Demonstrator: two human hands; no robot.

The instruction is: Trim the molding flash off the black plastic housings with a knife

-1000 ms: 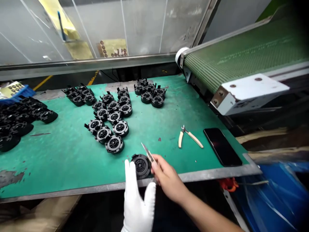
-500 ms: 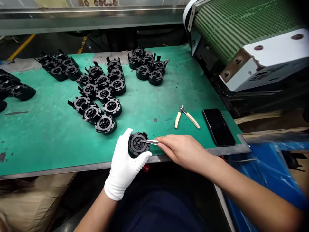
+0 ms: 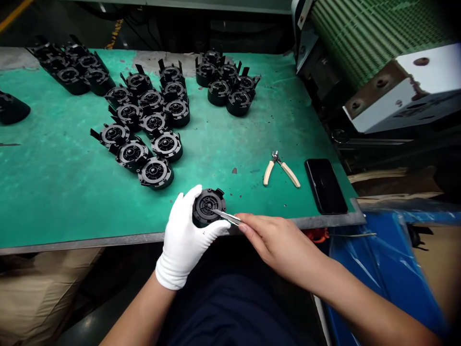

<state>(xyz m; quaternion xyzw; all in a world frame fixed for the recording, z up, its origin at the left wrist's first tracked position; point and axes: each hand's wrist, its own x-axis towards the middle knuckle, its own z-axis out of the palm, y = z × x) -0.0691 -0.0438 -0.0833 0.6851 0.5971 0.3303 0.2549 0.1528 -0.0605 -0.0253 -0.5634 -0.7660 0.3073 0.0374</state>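
My left hand (image 3: 185,235), in a white glove, is wrapped round a round black plastic housing (image 3: 206,207) at the front edge of the table. The housing's ribbed face points up. My bare right hand (image 3: 268,238) pinches a slim metal blade tool (image 3: 230,217), which looks like a scalpel or craft knife. Its tip lies over the housing's inner ring, a little right of the centre; whether it touches cannot be made out. Beyond the left hand stand several similar black housings (image 3: 156,172), grouped in rows.
Small nippers (image 3: 275,161) with cream handles and a black phone (image 3: 326,186) lie to the right on the green table mat (image 3: 223,149). A green conveyor belt (image 3: 378,29) with a white frame juts in at the upper right. Blue plastic sheeting (image 3: 374,254) hangs below right.
The view has tipped downward. The blade tool's tip has shifted slightly from the housing's centre toward the near right, and my right hand sits lower relative to the housing. Both holds are kept.
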